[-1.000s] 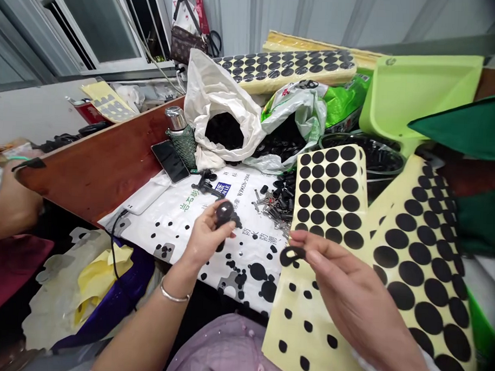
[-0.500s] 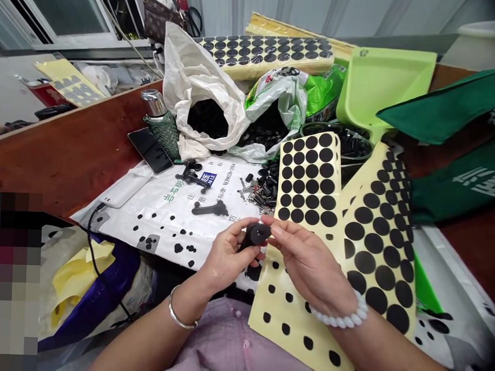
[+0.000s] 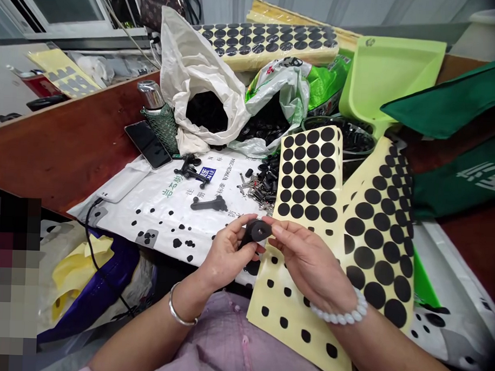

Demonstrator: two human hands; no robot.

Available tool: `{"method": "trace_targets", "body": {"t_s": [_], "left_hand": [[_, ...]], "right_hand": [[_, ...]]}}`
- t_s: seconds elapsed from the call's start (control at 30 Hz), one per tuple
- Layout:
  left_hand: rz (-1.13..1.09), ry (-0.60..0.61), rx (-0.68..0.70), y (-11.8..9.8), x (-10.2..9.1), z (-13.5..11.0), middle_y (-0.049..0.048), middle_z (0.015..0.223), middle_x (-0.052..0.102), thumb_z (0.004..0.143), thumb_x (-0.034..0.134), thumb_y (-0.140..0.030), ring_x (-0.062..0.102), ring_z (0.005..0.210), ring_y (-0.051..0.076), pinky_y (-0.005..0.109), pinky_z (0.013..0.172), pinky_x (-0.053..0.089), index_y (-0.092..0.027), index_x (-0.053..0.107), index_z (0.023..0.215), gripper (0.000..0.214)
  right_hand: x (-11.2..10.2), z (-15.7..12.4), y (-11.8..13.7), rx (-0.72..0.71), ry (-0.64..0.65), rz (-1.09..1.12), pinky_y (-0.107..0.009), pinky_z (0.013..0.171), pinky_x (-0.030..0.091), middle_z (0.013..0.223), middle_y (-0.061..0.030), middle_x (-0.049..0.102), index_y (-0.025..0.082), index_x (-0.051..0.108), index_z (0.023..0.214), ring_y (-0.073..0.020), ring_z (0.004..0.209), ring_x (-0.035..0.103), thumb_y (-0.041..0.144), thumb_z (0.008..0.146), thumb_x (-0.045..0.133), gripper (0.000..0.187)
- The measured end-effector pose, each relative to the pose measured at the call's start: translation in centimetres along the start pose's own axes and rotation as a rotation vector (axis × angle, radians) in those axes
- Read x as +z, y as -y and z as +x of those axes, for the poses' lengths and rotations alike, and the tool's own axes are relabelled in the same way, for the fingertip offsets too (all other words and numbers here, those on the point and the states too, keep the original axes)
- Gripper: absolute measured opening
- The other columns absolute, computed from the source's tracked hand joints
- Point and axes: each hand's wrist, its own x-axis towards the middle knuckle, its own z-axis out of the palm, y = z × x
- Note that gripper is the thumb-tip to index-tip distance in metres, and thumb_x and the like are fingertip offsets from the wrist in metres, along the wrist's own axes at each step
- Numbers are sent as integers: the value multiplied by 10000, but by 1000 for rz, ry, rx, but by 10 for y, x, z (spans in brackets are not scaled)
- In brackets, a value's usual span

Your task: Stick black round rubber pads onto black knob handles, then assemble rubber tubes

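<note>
My left hand point(image 3: 225, 254) grips a small black plastic part point(image 3: 254, 231) in front of my chest. My right hand point(image 3: 310, 259) pinches the same part from the right, fingertips pressed on its round face. Both hands hover over a yellow backing sheet point(image 3: 291, 317) with small black dots left on it. Two yellow sheets of round black pads point(image 3: 310, 174) point(image 3: 378, 233) lie just beyond my hands. Another black part point(image 3: 209, 204) lies on the white printed sheet point(image 3: 161, 204).
A white bag point(image 3: 202, 81) and a green-printed bag point(image 3: 283, 100) hold black parts. A phone point(image 3: 148, 144), a metal flask point(image 3: 156, 114), a white power bank point(image 3: 121, 185), a lime-green tray point(image 3: 389, 71) and loose metal bits point(image 3: 257, 191) crowd the brown desk point(image 3: 70, 152).
My right hand carried a black ring-shaped pad to the part in my left hand and now presses on it. Both hands came together nearer my chest; the view shifted right.
</note>
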Motion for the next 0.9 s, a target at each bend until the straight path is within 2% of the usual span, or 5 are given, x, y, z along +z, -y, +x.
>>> {"method": "trace_targets", "body": {"t_s": [0.2, 0.43, 0.67, 0.9], "left_hand": [[19, -24, 5, 4, -2, 2, 55, 916, 650, 699, 605, -122, 627, 671, 122, 210, 565, 500, -153, 452, 1199, 524], [36, -8, -20, 2, 1, 0, 66, 952, 644, 690, 590, -106, 633, 685, 126, 213, 577, 509, -155, 453, 1199, 529], [37, 13, -17, 3, 1, -2, 74, 986, 635, 689, 570, -93, 633, 703, 129, 218, 590, 508, -153, 447, 1211, 539], [22, 32, -15, 5, 0, -3, 85, 1054, 630, 687, 566, -81, 635, 727, 132, 228, 617, 512, -165, 452, 1223, 555]], "right_hand": [[-1, -3, 1, -13, 2, -24, -399, 959, 337, 931, -54, 650, 182, 682, 818, -227, 1000, 528, 348, 667, 736, 231], [-3, -1, -2, -1, 27, -22, -352, 893, 373, 856, -39, 639, 184, 663, 759, -188, 925, 528, 324, 720, 701, 150], [-3, -1, -4, 0, 34, -32, -320, 790, 418, 837, -36, 638, 180, 671, 791, -166, 814, 531, 338, 723, 691, 173], [-4, 0, -7, -15, 39, -43, -351, 851, 399, 837, -38, 649, 181, 682, 802, -177, 848, 544, 342, 724, 687, 179]]}}
